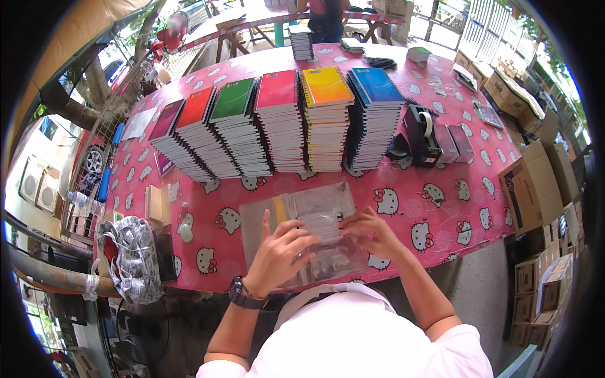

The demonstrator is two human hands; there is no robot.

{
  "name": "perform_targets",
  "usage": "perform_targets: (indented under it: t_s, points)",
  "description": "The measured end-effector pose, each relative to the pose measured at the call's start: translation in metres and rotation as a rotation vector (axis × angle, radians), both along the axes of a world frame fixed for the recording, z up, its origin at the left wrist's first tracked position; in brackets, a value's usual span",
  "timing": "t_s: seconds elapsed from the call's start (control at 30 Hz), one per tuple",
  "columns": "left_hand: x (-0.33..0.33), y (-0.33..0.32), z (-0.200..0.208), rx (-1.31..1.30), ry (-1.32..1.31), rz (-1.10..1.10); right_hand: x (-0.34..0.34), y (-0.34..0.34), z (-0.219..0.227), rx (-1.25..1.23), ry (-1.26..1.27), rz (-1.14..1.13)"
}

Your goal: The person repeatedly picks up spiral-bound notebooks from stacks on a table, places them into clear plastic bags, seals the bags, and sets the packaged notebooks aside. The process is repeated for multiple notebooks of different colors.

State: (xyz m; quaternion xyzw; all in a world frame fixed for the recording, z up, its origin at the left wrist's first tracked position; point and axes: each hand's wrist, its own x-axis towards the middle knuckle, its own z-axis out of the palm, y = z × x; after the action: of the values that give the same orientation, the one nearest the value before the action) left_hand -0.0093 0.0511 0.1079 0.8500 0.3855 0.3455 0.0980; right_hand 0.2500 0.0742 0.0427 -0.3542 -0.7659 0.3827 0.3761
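Clear plastic bags (324,205) lie flat in a loose pile at the table's near edge, in front of me. My left hand (280,255) is over the pile's left part, fingers apart and thumb away from them; a dark watch is on that wrist. At the pile's right side, my right hand (372,232) has its bent fingers closed on the plastic's edge. Beyond the bags stand tall stacks of spiral notebooks, among them a green stack (234,101), a pink stack (277,91), a yellow stack (328,87) and a blue stack (376,86).
A black tape dispenser (421,135) stands right of the notebooks, beside small dark boxes (455,143). A patterned cloth bag (135,258) is at the table's left edge. Cardboard boxes (532,189) crowd the right side. Another person (326,22) is at a far table.
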Motion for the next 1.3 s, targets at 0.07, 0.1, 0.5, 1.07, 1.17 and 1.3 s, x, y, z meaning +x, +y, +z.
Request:
perform_targets:
  t_s: [0.07, 0.1, 0.5, 1.07, 1.17, 1.3]
  points:
    - [-0.01, -0.003, -0.018, 0.005, -0.208, 0.108, -0.008, -0.004, 0.002, 0.099, -0.138, 0.02]
    - [-0.016, -0.007, -0.026, -0.024, -0.376, 0.233, -0.007, -0.004, 0.002, 0.094, -0.157, 0.031]
    - [-0.026, 0.019, -0.071, -0.242, 0.188, -0.189, -0.01, 0.018, -0.003, 0.067, -0.403, 0.312]
    - [-0.011, 0.024, -0.059, -0.355, 0.335, -0.201, 0.08, 0.11, 0.0, -0.054, 0.636, -0.641]
    - [-0.003, 0.031, -0.057, -0.333, 0.299, -0.256, 0.216, 0.152, -0.04, 0.049, -0.188, -1.4]
    - [-0.01, 0.026, -0.061, -0.341, 0.29, -0.219, 0.21, 0.184, -0.027, -0.302, -0.635, -1.467]
